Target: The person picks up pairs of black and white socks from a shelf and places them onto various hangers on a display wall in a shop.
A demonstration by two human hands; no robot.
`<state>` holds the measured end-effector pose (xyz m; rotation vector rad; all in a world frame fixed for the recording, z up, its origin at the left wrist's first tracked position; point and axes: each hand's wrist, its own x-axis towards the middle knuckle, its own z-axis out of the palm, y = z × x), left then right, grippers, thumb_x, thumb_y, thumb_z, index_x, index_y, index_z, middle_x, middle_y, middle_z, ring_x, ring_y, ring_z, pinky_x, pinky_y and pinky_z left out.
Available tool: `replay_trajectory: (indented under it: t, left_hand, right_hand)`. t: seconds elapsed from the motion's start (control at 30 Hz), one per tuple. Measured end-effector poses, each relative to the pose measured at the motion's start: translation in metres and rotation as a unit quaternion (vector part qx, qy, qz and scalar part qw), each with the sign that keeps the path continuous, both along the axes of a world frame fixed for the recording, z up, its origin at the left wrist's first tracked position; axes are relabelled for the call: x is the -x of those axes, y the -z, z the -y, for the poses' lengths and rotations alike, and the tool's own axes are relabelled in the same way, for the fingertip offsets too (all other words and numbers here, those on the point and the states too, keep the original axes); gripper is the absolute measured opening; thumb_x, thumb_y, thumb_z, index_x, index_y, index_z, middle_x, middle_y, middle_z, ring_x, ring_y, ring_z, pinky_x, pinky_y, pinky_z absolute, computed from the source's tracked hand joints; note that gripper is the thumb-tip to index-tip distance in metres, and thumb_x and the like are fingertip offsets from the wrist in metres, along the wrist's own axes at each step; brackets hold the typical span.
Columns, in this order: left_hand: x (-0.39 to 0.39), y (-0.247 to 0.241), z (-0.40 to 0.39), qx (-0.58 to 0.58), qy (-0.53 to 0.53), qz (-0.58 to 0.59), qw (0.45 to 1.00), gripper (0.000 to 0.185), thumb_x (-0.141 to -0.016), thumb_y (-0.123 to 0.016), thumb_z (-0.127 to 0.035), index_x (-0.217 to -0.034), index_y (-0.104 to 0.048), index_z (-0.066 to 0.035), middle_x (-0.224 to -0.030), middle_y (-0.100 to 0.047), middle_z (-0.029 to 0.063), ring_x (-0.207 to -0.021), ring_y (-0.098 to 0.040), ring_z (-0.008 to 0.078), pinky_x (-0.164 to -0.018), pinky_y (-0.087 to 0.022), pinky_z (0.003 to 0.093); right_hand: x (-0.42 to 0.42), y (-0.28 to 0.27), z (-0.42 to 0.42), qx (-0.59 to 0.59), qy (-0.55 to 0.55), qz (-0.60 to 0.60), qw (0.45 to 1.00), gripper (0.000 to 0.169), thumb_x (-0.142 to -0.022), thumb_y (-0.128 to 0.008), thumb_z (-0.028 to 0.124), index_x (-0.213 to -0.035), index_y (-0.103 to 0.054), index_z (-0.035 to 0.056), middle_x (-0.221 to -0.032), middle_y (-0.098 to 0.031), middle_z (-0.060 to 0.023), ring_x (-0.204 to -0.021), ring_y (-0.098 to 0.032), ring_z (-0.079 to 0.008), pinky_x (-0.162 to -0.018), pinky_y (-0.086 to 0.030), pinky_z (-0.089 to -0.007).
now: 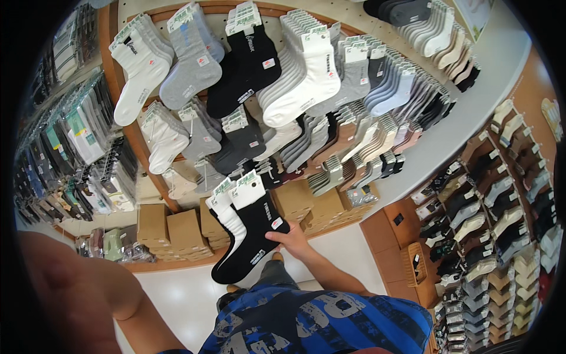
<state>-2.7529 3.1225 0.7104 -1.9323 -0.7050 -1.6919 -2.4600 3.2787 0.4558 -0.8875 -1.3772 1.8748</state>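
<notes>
My right hand (286, 239) grips carded socks near the middle of the view, thumb over the ankle of a black sock (247, 241). Behind that sock is a white sock (232, 221) with dark edges of another beside it; each bears a white header card. At the lower left, my left arm is bent and raised close to the camera, with the large blurred shape of my left hand (57, 274) at the picture's rim; its fingers cannot be made out. Hanging black socks (247, 66), grey socks (190, 66) and white socks (305, 84) fill the rack beyond.
Cardboard boxes (185, 230) stand under the sock rack. A wooden upright (132, 137) divides it from packaged garments (84, 128) on the left. More socks (473, 221) hang at the right, by a wicker basket (414, 265). White floor (349, 252) shows below.
</notes>
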Motion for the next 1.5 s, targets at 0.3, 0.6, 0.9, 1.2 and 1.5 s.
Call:
replay_trajectory:
  t: [0.3, 0.6, 0.9, 1.2, 1.5]
  left_hand:
    - [0.031, -0.008, -0.008, 0.049, -0.034, -0.035, 0.998, 0.036, -0.089, -0.046, -0.032, -0.115, -0.051, -0.007, -0.102, -0.051, 0.0115, -0.079, -0.049, 0.0242, -0.057, -0.041, 0.0345]
    - [0.019, -0.008, 0.047, 0.065, 0.047, -0.101, 0.992, 0.036, -0.09, -0.047, -0.032, -0.116, -0.049, -0.007, -0.1, -0.052, 0.012, -0.079, -0.051, 0.0251, -0.058, -0.044, 0.0345]
    - [-0.013, -0.023, 0.069, 0.052, -0.128, -0.1, 0.985, 0.037, -0.09, -0.048, -0.032, -0.118, -0.047, -0.007, -0.098, -0.054, 0.0126, -0.079, -0.053, 0.0259, -0.058, -0.047, 0.0344]
    - [-0.014, -0.078, 0.023, 0.091, -0.172, -0.139, 0.971, 0.038, -0.091, -0.05, -0.033, -0.119, -0.044, -0.007, -0.095, -0.056, 0.0132, -0.079, -0.056, 0.0267, -0.059, -0.05, 0.0343]
    - [-0.023, -0.117, 0.028, -0.035, -0.174, -0.234, 0.956, 0.04, -0.091, -0.051, -0.033, -0.121, -0.042, -0.007, -0.093, -0.057, 0.0138, -0.079, -0.058, 0.0276, -0.059, -0.053, 0.0343]
  right_hand:
    - [-0.024, 0.011, -0.024, -0.106, 0.045, 0.127, 0.985, 0.037, -0.078, -0.074, 0.025, -0.105, -0.062, 0.0033, -0.09, -0.063, -0.0043, -0.076, -0.06, -0.0134, -0.067, -0.052, -0.0299]
    - [-0.097, -0.025, 0.006, -0.17, 0.157, 0.139, 0.963, 0.044, -0.075, -0.075, 0.02, -0.112, -0.058, 0.0024, -0.094, -0.063, -0.0058, -0.081, -0.06, -0.0164, -0.071, -0.052, -0.0321]
    - [-0.059, -0.035, -0.039, -0.141, 0.024, 0.131, 0.981, 0.048, -0.074, -0.075, 0.015, -0.116, -0.056, 0.002, -0.096, -0.063, -0.0069, -0.085, -0.06, -0.0174, -0.073, -0.051, -0.0312]
    - [-0.036, -0.016, -0.033, -0.021, 0.011, 0.122, 0.992, 0.052, -0.073, -0.075, 0.011, -0.119, -0.054, 0.0016, -0.098, -0.062, -0.008, -0.089, -0.059, -0.0184, -0.075, -0.051, -0.0304]
    - [-0.008, 0.018, 0.01, 0.013, 0.03, 0.056, 0.998, 0.049, -0.072, -0.074, 0.005, -0.118, -0.057, 0.0019, -0.103, -0.061, -0.0057, -0.089, -0.058, -0.0165, -0.076, -0.05, -0.0307]
